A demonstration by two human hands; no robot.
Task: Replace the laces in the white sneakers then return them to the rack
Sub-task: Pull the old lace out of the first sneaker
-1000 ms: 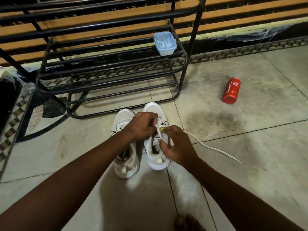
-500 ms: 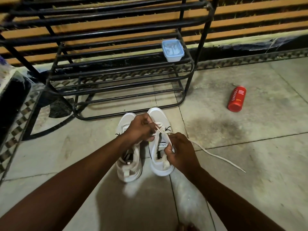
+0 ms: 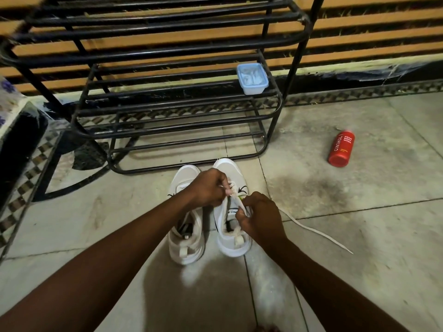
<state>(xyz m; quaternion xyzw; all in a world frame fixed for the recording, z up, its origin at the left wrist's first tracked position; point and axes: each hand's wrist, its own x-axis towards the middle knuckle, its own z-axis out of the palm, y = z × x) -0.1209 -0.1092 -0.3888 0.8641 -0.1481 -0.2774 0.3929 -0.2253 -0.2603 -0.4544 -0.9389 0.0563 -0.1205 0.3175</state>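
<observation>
The lace [image 3: 311, 229] is pinched by the left hand [image 3: 208, 188] and by the right hand [image 3: 261, 216] over the right-side sneaker [image 3: 227, 168]; the second sneaker [image 3: 187, 248] is set beside it on the floor [image 3: 359, 212], near the rack [image 3: 275, 125]

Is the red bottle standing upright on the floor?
No, the red bottle lies on its side on the tiled floor.

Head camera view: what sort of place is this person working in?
Probably a home entryway or porch. A black metal shoe rack stands against a wooden slatted wall, a pair of white sneakers sits on the tiled floor before it, and a red body wash bottle lies nearby.
</observation>
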